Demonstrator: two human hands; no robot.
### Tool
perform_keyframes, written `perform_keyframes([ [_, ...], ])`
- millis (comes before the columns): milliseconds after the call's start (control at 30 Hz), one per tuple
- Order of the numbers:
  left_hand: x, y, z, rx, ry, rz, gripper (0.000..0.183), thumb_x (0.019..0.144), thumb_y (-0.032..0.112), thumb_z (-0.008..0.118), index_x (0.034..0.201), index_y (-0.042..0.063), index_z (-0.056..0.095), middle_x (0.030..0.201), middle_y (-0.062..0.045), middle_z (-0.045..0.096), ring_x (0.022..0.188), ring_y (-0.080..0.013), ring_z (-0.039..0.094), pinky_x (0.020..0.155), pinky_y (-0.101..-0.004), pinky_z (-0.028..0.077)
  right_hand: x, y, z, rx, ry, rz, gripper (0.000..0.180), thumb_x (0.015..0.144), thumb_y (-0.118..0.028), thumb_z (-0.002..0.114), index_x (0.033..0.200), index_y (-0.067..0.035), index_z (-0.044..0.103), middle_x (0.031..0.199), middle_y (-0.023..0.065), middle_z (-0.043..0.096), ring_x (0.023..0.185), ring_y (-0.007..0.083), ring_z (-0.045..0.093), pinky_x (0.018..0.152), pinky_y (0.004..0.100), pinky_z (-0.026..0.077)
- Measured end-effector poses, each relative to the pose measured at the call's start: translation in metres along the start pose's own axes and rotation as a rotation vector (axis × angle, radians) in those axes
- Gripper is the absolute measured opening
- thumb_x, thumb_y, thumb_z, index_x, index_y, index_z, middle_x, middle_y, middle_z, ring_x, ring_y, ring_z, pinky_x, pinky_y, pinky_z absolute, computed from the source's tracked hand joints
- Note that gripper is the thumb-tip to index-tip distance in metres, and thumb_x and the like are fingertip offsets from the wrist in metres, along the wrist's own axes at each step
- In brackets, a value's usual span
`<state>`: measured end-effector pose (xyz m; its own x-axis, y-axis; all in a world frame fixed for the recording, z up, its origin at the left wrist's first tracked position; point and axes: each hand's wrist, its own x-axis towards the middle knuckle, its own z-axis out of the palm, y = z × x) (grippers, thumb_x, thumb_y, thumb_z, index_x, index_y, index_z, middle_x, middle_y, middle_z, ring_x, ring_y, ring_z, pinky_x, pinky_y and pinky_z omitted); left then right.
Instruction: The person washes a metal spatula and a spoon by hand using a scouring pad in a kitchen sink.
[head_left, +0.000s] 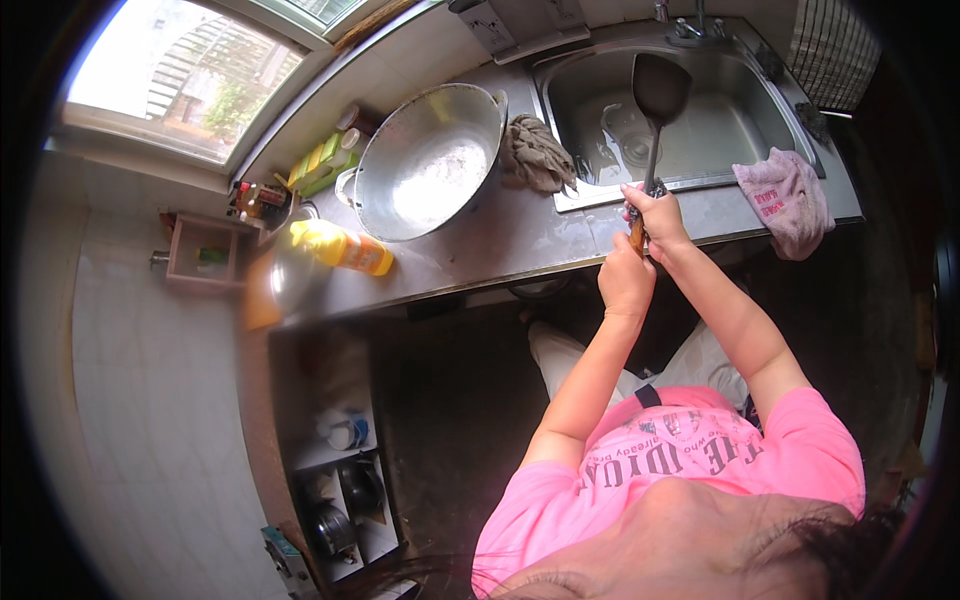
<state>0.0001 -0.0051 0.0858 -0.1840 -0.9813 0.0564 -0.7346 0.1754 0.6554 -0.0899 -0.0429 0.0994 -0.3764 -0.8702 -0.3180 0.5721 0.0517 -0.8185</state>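
A wok spatula (662, 88) points away from me, its dark blade over the stainless-steel sink (720, 154). My left hand (627, 279) is wrapped around the lower end of its wooden handle (637, 237). Just above it, my right hand (661, 219) presses a dark scrubber (657, 189), apparently steel wool, around the handle where wood meets metal shaft. My fingers partly hide the scrubber. Some water and a drain strainer (636, 148) show in the sink bottom.
Left of the sink, a crumpled brown rag (537, 154) lies beside a large metal wok (439, 161). A yellow bottle (345, 247) lies farther left. Over the counter's front edge hangs a pink towel (786, 199). A faucet (699, 31) stands behind the sink.
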Motion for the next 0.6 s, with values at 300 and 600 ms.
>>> perform_keyframes([
  [300, -0.012, -0.008, -0.011, -2.416, -1.492, -0.491, 0.01, 0.091, 0.011, 0.038, 0.097, 0.005, 0.045, 0.055, 0.003, 0.034, 0.042, -0.0036, 0.036, 0.037, -0.0181, 0.028, 0.006, -0.014, -0.025, 0.44, -0.563, 0.418, 0.014, 0.084, -0.015, 0.06, 0.086, -0.016, 0.046, 0.066, -0.002, 0.049, 0.061, 0.0096, 0.051, 0.054, 0.0225, 0.046],
  [600, 0.001, -0.018, 0.014, -0.203, -0.139, 0.064, 0.02, 0.074, 0.005, 0.053, 0.092, -0.002, 0.051, 0.07, -0.024, 0.06, 0.068, -0.0369, 0.061, 0.063, -0.0411, 0.048, 0.006, 0.003, -0.014, 0.073, -0.202, 0.134, 0.014, 0.08, -0.015, 0.062, 0.08, -0.009, 0.049, 0.063, -0.0001, 0.05, 0.052, 0.011, 0.05, 0.049, 0.0243, 0.041],
])
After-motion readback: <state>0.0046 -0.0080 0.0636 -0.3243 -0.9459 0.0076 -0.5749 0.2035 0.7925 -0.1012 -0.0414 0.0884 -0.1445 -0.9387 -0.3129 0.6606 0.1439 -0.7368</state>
